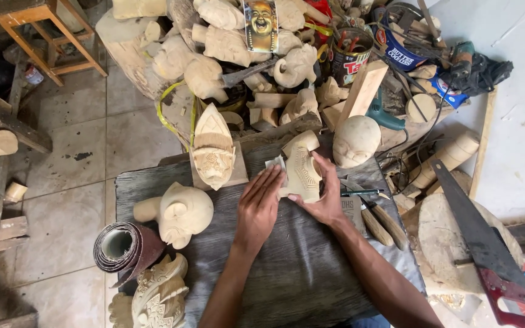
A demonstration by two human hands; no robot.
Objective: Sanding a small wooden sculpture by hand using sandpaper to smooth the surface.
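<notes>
Nearest to the camera, both forearms reach forward over a dark wooden board (299, 273) that serves as a work surface. The left hand (258, 206) lies with flat fingers, pressing a small pale piece of sandpaper (274, 163) against the side of a small wooden carving (302, 170). The right hand (323, 193) grasps this carving from the other side and holds it upright on the board. The carving already has a clear shape with cut lines on its surface, so I judge that the carving step is done and the smoothing is in progress; how much of the surface is already smooth, I cannot tell. Left of the hands lies a round elephant-head figure (180, 212), and near it a roll of sandpaper (123, 248) and an ornate carved piece (156, 297). On the right side are wood-handled chisels (381, 222) and a hand saw (487, 243). Further away stands a pointed carved mask (212, 152) and a plain round head (355, 141). Behind them is a heap of unfinished wooden figures (238, 42).
</notes>
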